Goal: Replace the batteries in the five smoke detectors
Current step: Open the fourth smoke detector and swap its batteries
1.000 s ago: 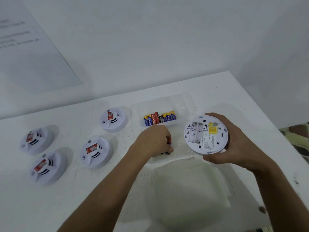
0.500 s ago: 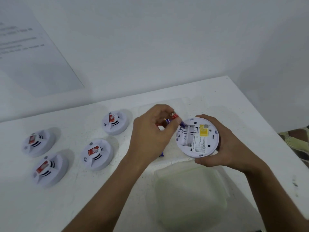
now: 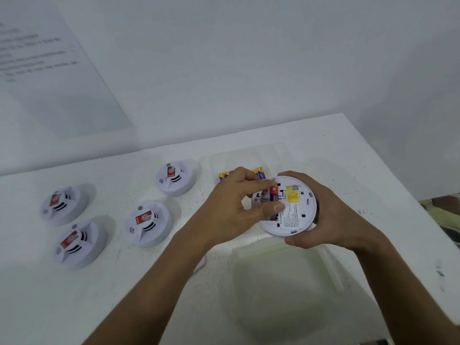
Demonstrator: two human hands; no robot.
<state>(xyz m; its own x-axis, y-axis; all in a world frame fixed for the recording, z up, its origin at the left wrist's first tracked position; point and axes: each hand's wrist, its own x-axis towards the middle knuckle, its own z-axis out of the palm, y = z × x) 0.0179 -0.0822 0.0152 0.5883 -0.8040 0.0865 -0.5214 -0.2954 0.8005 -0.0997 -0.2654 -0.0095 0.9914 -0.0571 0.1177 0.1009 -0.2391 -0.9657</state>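
The white bench (image 3: 336, 145) carries everything, its far edge against the wall and its right edge running down toward the viewer. Near its front edge sits a frosted plastic lid or tray (image 3: 278, 290); a clear tray (image 3: 249, 155) lies toward the far edge, with a row of spare batteries (image 3: 260, 173) in it, mostly hidden behind the left hand.

Four smoke detectors rest face up on the left half of the bench: one near the far edge (image 3: 175, 178), one in the middle (image 3: 148, 222), and two toward the left edge (image 3: 63, 204) (image 3: 79, 244). By their look none has been opened, so most of the task likely remains.

The fifth detector (image 3: 288, 207) is held above the bench, back side up, cradled by the right hand (image 3: 331, 215), whose fingers curl round its rim. The left hand (image 3: 236, 207) pinches a red and purple battery (image 3: 273, 194) between thumb and forefinger, pressing it into the open compartment.

Risks from here: the battery may go in with its poles reversed, since the markings lie under the fingers; pushed at a slant, it may spring out and roll toward the right edge of the bench; a hard shove could bend the contact; and the detector, held only by its rim, may tip if the left hand bears down off-centre.
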